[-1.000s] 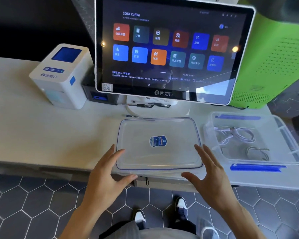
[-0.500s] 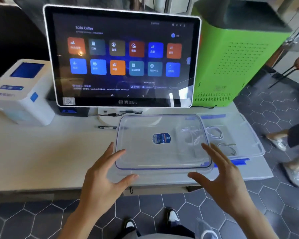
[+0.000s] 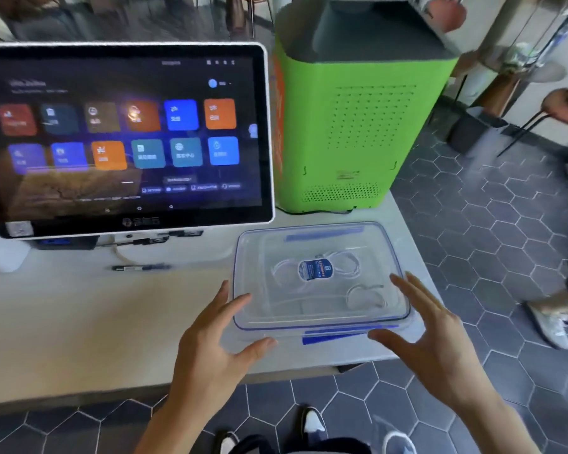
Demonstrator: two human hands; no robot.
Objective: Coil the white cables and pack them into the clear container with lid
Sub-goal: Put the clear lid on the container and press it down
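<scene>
The lid (image 3: 320,276) has moved right and now sits over the box (image 3: 322,335), with the cables (image 3: 351,267) beneath. Both hands' fingers (image 3: 233,306) are spread on its edges, gripping nothing. Only latching seems left.

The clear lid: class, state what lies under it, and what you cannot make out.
Under the clear lid sits the container, with coiled white cables visible through the plastic. The lid's blue sticker hides part of one coil; the cable count is unclear.

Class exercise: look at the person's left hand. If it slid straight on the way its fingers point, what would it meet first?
The left hand points forward and slightly right, fingers at the lid on the clear container. It would probably meet that lid's left edge first; contact may already exist, depth is unclear.
</scene>
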